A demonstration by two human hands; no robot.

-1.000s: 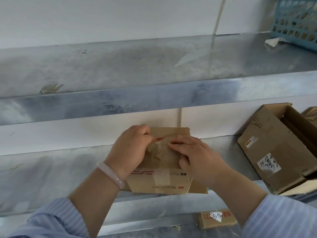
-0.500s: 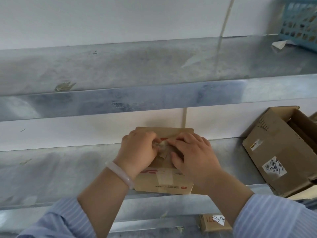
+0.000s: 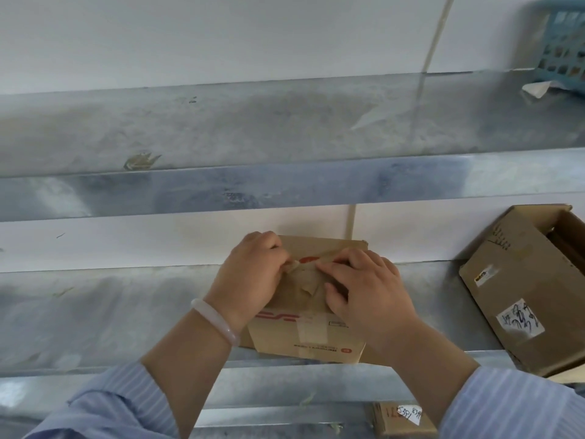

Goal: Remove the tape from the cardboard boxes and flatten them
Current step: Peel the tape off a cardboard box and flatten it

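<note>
A small brown cardboard box [image 3: 304, 340] with red print lies on the middle metal shelf [image 3: 110, 315]. A strip of clear tape [image 3: 305, 282] is partly peeled up from its top and crumpled. My left hand [image 3: 250, 280] pinches the loose end of the tape at the box's far edge. My right hand [image 3: 367, 296] lies on the box top, its fingertips pressing the tape and cardboard right beside the left hand's pinch. More tape [image 3: 313, 332] runs down the front face.
A larger open cardboard box [image 3: 525, 299] with a white label leans at the right of the same shelf. The upper shelf [image 3: 285, 128] holds a blue basket [image 3: 563, 49] and a paper scrap [image 3: 538, 88]. Another small box [image 3: 399, 419] sits on the shelf below.
Both hands have shifted slightly toward the far edge of the box, and the peeled tape is bunched tighter between them. The view has tilted a little.
</note>
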